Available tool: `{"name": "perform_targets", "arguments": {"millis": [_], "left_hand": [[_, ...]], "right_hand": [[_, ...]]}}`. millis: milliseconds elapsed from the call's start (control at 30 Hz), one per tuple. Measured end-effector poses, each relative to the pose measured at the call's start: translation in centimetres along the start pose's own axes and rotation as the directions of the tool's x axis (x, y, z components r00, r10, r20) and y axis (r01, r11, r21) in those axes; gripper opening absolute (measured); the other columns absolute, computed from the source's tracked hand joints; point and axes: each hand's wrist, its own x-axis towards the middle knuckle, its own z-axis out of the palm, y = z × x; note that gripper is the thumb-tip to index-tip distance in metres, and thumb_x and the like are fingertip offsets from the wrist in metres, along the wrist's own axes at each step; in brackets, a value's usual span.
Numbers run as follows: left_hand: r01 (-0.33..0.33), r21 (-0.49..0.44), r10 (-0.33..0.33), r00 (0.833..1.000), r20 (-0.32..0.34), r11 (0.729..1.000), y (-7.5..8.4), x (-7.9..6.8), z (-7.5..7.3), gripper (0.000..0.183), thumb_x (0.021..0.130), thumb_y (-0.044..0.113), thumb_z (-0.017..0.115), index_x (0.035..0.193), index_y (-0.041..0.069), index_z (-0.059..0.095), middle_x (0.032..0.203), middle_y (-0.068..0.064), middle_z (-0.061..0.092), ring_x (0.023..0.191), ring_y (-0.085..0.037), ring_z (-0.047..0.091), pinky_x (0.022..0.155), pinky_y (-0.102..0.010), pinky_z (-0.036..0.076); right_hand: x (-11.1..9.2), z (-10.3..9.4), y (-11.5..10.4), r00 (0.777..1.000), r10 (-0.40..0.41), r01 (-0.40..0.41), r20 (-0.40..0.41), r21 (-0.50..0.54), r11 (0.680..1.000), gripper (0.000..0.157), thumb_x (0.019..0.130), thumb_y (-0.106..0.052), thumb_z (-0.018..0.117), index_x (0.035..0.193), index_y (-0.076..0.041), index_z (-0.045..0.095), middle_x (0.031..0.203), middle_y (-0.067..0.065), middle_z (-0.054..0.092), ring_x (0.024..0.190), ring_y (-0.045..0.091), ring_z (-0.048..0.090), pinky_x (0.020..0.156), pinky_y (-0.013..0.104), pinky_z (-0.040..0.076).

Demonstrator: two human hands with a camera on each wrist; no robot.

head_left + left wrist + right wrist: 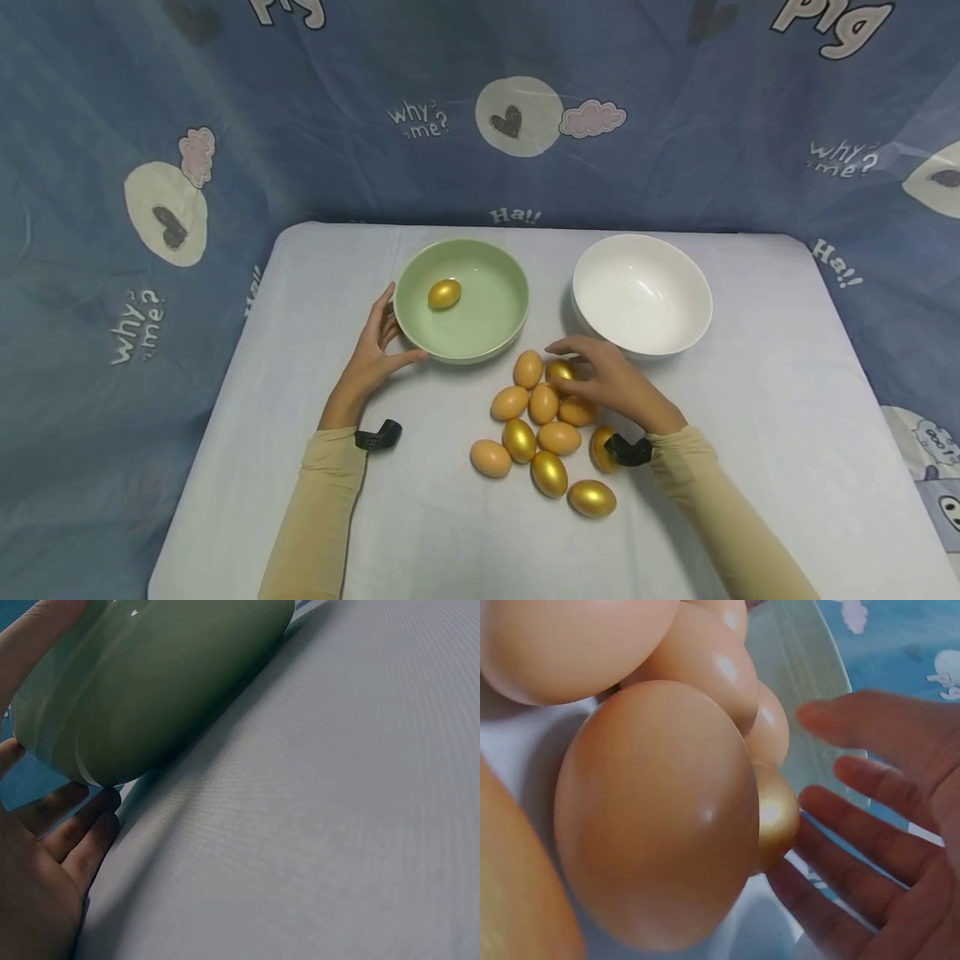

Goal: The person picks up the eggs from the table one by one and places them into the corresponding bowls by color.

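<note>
My left hand holds the side of a light green bowl, thumb at its near wall and fingers spread along its left wall. A gold egg lies inside this bowl. In the left wrist view, fingertips meet the lower wall of the bowl. My right hand reaches over the far right of a group of eggs, its fingers around another gold egg. The right wrist view shows the thumb apart from that egg and the fingertips right at its side. A brown egg stands large in front.
A white bowl stands at the back right, just beyond the right hand. Several brown eggs and gold eggs lie close together on the white tablecloth. A printed blue cloth hangs behind the table.
</note>
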Motion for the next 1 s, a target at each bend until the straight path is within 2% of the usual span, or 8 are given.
{"name": "perform_targets", "arguments": {"millis": [267,600,767,867,1000], "left_hand": [[0.008,-0.011,-0.008,1.000,0.003,1.000,0.2,0.1,0.0,0.123,0.076,0.003,0.091,0.166,0.035,0.012,0.169,-0.006,0.031,0.154,-0.029,0.035,0.130,-0.038,0.031],[0.006,-0.012,-0.005,1.000,0.004,1.000,0.1,0.1,0.1,0.123,0.077,0.000,0.090,0.166,0.034,0.012,0.168,-0.007,0.033,0.153,-0.029,0.037,0.128,-0.030,0.034],[0.012,-0.012,-0.012,1.000,0.008,1.000,0.1,0.2,0.1,0.125,0.076,-0.001,0.089,0.167,0.030,0.009,0.168,-0.011,0.031,0.154,-0.032,0.035,0.129,-0.034,0.033],[0.024,-0.016,-0.024,1.000,0.011,1.000,0.4,0.2,0.1,0.125,0.076,-0.001,0.090,0.167,0.027,0.009,0.168,-0.014,0.030,0.154,-0.035,0.034,0.130,-0.037,0.032],[0.028,-0.014,-0.028,1.000,0.013,0.999,1.8,-0.2,0.2,0.123,0.077,-0.001,0.089,0.168,0.023,0.009,0.167,-0.017,0.031,0.154,-0.036,0.034,0.130,-0.038,0.032]], "right_hand": [[-0.6,-0.3,0.6,1.000,-0.008,0.008,0.014,-0.038,0.999,0.043,0.087,-0.013,0.082,0.128,-0.009,0.070,0.130,0.006,0.072,0.123,0.028,0.066,0.110,0.049,0.055],[-0.7,-0.4,0.9,0.999,0.009,-0.008,0.031,-0.045,0.999,0.046,0.083,-0.009,0.084,0.128,-0.006,0.071,0.135,0.012,0.068,0.126,0.032,0.062,0.112,0.052,0.052],[-0.6,-0.4,0.9,0.999,0.008,-0.006,0.033,-0.052,0.999,0.047,0.083,-0.008,0.084,0.127,-0.006,0.070,0.130,0.010,0.070,0.121,0.028,0.064,0.107,0.049,0.055],[-0.6,-0.4,0.8,1.000,0.004,-0.002,0.030,-0.061,0.998,0.047,0.083,-0.009,0.085,0.127,-0.006,0.070,0.129,0.009,0.071,0.119,0.027,0.065,0.106,0.048,0.056],[-0.5,-0.4,0.8,1.000,0.001,0.001,0.029,-0.064,0.998,0.048,0.083,-0.010,0.085,0.128,-0.006,0.069,0.129,0.010,0.071,0.119,0.027,0.065,0.106,0.048,0.056]]}}
